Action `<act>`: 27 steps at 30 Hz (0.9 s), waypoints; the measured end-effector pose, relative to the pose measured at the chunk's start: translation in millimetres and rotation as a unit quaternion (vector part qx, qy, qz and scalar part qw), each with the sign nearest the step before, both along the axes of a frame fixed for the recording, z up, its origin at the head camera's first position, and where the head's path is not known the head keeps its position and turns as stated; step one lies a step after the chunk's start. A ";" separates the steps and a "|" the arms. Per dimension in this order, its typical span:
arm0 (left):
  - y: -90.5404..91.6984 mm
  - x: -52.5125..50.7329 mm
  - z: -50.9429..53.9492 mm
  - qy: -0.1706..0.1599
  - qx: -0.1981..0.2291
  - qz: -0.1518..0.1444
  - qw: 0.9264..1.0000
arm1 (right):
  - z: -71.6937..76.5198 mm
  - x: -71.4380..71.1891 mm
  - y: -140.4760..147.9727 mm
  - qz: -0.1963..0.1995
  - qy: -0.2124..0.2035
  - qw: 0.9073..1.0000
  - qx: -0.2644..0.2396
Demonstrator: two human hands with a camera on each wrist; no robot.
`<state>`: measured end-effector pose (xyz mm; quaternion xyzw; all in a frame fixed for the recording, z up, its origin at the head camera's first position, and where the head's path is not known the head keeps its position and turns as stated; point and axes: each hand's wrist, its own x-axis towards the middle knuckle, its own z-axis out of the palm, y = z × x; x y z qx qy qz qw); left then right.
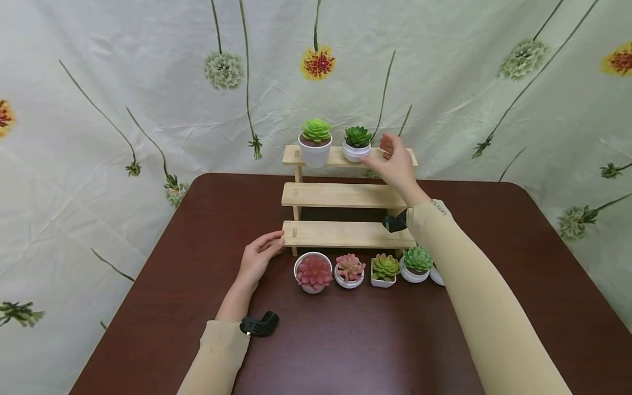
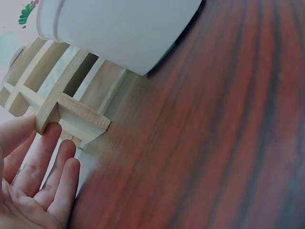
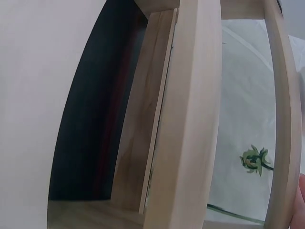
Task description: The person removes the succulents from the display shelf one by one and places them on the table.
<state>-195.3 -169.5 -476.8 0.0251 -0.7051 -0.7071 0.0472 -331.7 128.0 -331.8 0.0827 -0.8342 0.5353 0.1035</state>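
Observation:
A three-tier wooden plant stand (image 1: 340,195) is on the dark table. My left hand (image 1: 258,258) pinches the left end of its lowest shelf; in the left wrist view the thumb and index finger (image 2: 42,157) meet around the board's edge. On the top shelf are a bright green succulent in a tall white pot (image 1: 316,153) and a dark green succulent in a small white pot (image 1: 357,152). Beside the small pot is my right hand (image 1: 397,167), fingers spread apart, thumb tip by the pot's lower right side; whether it touches cannot be told.
Before the stand is a row of potted succulents: a dark red one (image 1: 314,271), a pink one (image 1: 350,267), a yellow-green one (image 1: 384,267) and a pale green one (image 1: 417,259). Another white pot (image 1: 436,276) is partly behind the right sleeve. A flowered cloth (image 1: 148,66) hangs behind the table.

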 end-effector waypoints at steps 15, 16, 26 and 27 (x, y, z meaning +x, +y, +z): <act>0.4 0.8 0.9 -0.001 0.003 0.002 1.000 | 5.4 -0.3 -29.1 -0.019 -0.019 0.999 0.020; 0.5 0.8 1.1 -0.001 0.003 0.002 1.000 | 5.6 -0.4 -30.3 -0.022 -0.019 0.999 0.020; 0.2 1.1 2.0 -0.001 0.010 0.000 1.000 | 5.4 0.2 -33.3 -0.049 -0.014 0.999 0.017; 0.0 1.1 1.9 -0.001 0.009 -0.001 1.000 | 5.2 0.8 -32.5 -0.051 -0.012 0.998 0.016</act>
